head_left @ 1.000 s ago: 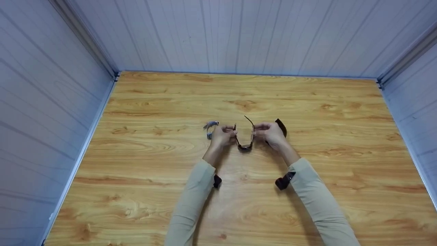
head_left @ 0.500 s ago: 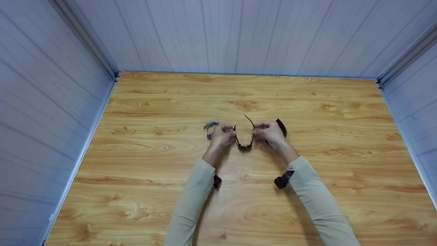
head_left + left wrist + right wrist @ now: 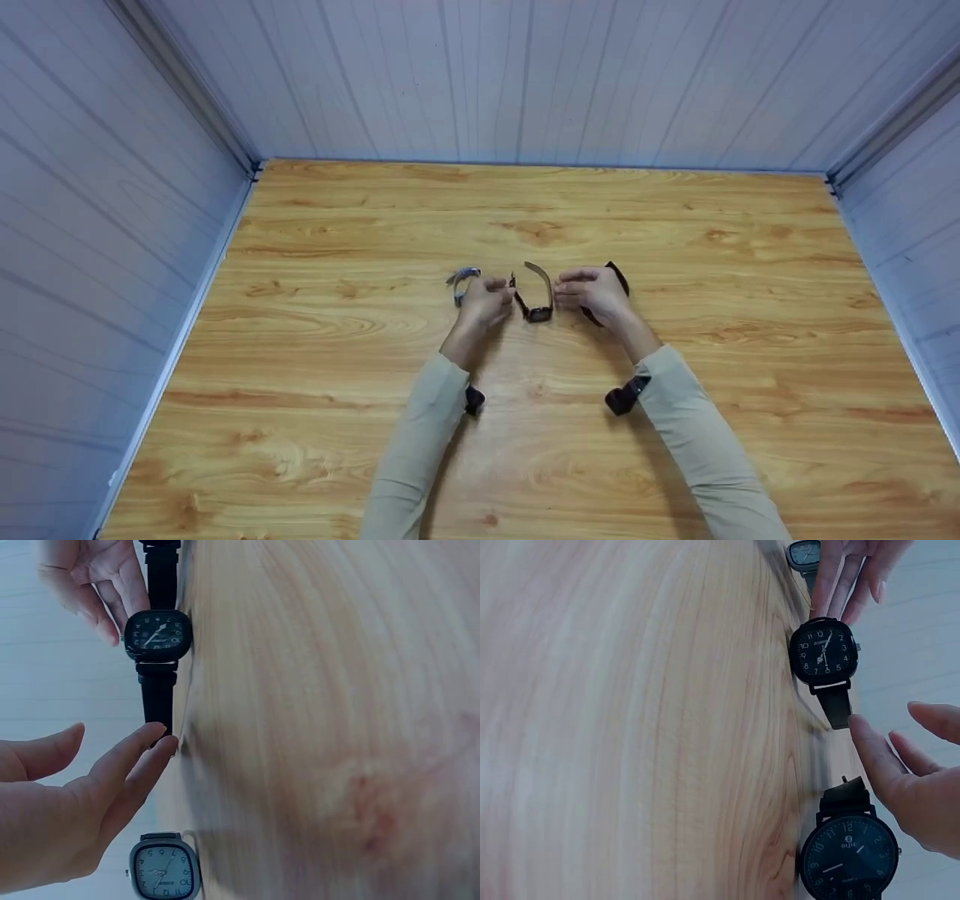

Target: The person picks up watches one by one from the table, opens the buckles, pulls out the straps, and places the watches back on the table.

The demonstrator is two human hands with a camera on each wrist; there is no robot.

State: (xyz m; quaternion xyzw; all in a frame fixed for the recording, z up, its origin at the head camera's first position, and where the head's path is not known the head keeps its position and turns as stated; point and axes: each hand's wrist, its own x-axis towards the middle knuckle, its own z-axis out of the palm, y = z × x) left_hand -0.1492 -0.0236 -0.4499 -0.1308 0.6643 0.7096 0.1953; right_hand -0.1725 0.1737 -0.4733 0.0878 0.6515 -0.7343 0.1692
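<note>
A black square-faced wristwatch stands on its edge on the table, its strap curving away in a U; the dial shows in the left wrist view. My left hand has its fingers extended, the tips at the left strap end. On the other side my right hand is beside the strap, thumb apart and fingers straight. To the left is a grey square watch, partly behind my left hand in the head view. A round black watch stands on the right, partly covered by my right hand in the head view.
The wood-patterned table runs back to a pale panelled wall, with more walls on the left and right. A dark wrist camera is strapped at the right sleeve, another at the left.
Both hands have let go of the square black watch's strap. The watch face has shifted slightly toward the back, and the right strap end now leans left. The hands have barely moved.
</note>
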